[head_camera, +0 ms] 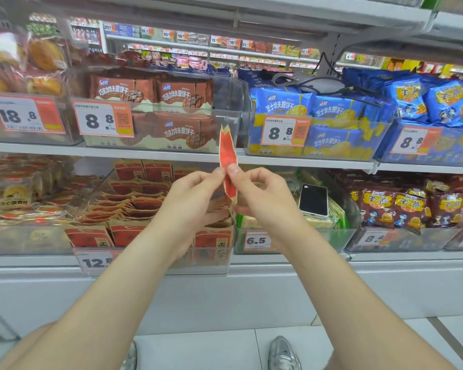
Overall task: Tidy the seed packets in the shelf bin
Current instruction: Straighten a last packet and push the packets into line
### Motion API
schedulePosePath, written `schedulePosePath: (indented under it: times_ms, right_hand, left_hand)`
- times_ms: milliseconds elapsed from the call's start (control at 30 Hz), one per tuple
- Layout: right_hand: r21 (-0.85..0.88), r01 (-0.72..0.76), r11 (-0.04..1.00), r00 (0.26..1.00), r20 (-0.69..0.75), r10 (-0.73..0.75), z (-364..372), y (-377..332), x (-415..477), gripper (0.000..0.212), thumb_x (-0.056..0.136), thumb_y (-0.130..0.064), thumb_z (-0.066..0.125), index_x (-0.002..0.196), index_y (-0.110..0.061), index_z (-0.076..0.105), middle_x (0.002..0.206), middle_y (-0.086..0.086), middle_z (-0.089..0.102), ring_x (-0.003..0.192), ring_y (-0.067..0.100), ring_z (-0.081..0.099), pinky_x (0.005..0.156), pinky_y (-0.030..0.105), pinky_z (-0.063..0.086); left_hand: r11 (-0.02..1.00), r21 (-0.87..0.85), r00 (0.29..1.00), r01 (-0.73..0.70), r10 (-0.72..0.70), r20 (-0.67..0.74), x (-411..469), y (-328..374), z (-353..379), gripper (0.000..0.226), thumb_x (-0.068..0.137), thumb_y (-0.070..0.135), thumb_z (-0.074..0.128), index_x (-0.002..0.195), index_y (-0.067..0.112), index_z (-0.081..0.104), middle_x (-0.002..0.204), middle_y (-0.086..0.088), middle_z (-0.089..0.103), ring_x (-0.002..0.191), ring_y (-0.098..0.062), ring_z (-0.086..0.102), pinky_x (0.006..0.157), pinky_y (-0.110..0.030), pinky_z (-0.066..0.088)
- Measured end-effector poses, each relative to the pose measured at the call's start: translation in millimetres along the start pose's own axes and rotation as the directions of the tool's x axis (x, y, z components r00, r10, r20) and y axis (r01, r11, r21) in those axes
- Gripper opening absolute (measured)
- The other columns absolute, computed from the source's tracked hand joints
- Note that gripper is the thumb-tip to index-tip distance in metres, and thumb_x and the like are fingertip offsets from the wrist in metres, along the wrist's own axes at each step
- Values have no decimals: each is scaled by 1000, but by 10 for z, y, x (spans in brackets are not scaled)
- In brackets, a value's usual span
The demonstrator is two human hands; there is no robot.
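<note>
Two thumb tips (219, 171) meet on either side of one thin red-and-tan paper seed packet (227, 153). It is seen edge-on and stands nearly upright with its notched top end uppermost. The left hand (195, 198) pinches the packet between thumb and forefinger, and its other fingers are curled loosely into the palm. The right hand (262, 198) pinches it from the other side in the same way, with its remaining fingers bent below. Both hands are closed on this single packet, which is held in the air above the right end of the clear plastic shelf bin (155, 265) on the lower shelf.

Many more red-and-tan packets (134, 204) lie in that bin in a loose, overlapping heap. There are too many to count, and at least three stand upright along the front wall. One white price label (96, 261) reading 12 hangs on the front of the bin.

In the next bin to the right, one white-cased phone (313, 200) lies screen-up on green packs. On the shelf above are brown biscuit bags (171, 94) and blue-and-yellow biscuit bags (286, 105). Two silver shoes (284, 353) show on the floor below.
</note>
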State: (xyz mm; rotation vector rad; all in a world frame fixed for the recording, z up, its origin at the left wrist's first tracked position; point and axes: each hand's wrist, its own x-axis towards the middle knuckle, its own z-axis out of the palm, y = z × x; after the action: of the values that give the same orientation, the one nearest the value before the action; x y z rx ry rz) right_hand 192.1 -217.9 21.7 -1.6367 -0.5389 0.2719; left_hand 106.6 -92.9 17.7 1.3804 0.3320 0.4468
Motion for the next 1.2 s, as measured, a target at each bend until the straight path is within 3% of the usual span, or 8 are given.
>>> schedulePosePath:
  times_ms: [167, 300, 400, 667, 733, 800, 900, 1200]
  right_hand:
    - [-49, 111, 993, 994, 2, -111, 59, 67, 9, 55, 103, -59, 61, 93, -6, 73, 93, 24, 76, 92, 46, 73, 83, 65, 61]
    - [-210, 184, 960, 981, -14, -191, 90, 119, 20, 45, 107, -57, 54, 85, -21, 71, 77, -1, 75, 81, 31, 74, 77, 59, 63]
    - [-224, 181, 957, 983, 2, -186, 101, 147, 44, 44, 108, -55, 53, 81, -22, 66, 79, 1, 74, 82, 30, 75, 78, 59, 63]
    - [-129, 131, 983, 990, 61, -124, 62, 163, 13, 51, 110, -54, 48, 97, -13, 76, 95, 18, 78, 93, 39, 76, 84, 63, 62]
    - [-11, 86, 996, 991, 100, -84, 9, 129, -4, 46, 114, -40, 49, 100, -10, 80, 101, 22, 78, 90, 30, 76, 86, 50, 66]
    - [42, 55, 998, 991, 121, -60, -39, 116, -37, 34, 109, -34, 60, 99, -10, 82, 93, 10, 80, 86, 14, 74, 90, 39, 65]
    - [59, 40, 997, 996, 79, -45, -55, 171, -45, 21, 96, -35, 80, 98, -15, 82, 94, 4, 82, 92, 17, 78, 100, 48, 62]
    - [-22, 153, 988, 985, -79, -154, 4, 127, -105, 47, 81, -18, 94, 119, -23, 68, 112, -4, 77, 93, 6, 78, 80, 27, 65]
  left_hand:
    - [968, 229, 995, -98, 90, 46, -33, -31, -93, 38, 105, 37, 69, 103, 2, 82, 104, -12, 83, 105, -21, 80, 103, -37, 61]
    - [913, 367, 983, -177, 145, 114, -64, -48, -185, 34, 109, 37, 62, 100, 13, 85, 103, -7, 83, 104, -15, 80, 104, -39, 60]
    - [882, 423, 977, -208, 170, 127, -49, -61, -232, 33, 109, 36, 61, 97, 15, 83, 102, -10, 82, 102, -17, 80, 104, -44, 61]
    - [911, 366, 978, -191, 145, 151, -67, -41, -233, 32, 111, 30, 58, 102, 10, 82, 104, -3, 83, 104, -14, 79, 100, -34, 62]
    - [955, 250, 981, -160, 125, 151, -56, -30, -241, 32, 112, 25, 56, 110, 4, 80, 109, -6, 83, 109, -16, 79, 101, -31, 61]
    - [982, 141, 980, -122, 96, 176, -55, -19, -247, 31, 112, 20, 54, 115, -2, 77, 113, -9, 82, 113, -18, 78, 100, -26, 60]
    - [989, 128, 978, -79, 51, 204, -71, -24, -244, 30, 112, 16, 54, 116, -3, 76, 115, -11, 82, 115, -19, 77, 102, -25, 58]
    - [992, 128, 989, 18, -37, 144, -129, 5, -259, 38, 105, 38, 64, 114, 5, 81, 113, -9, 82, 107, -22, 80, 98, -35, 62]
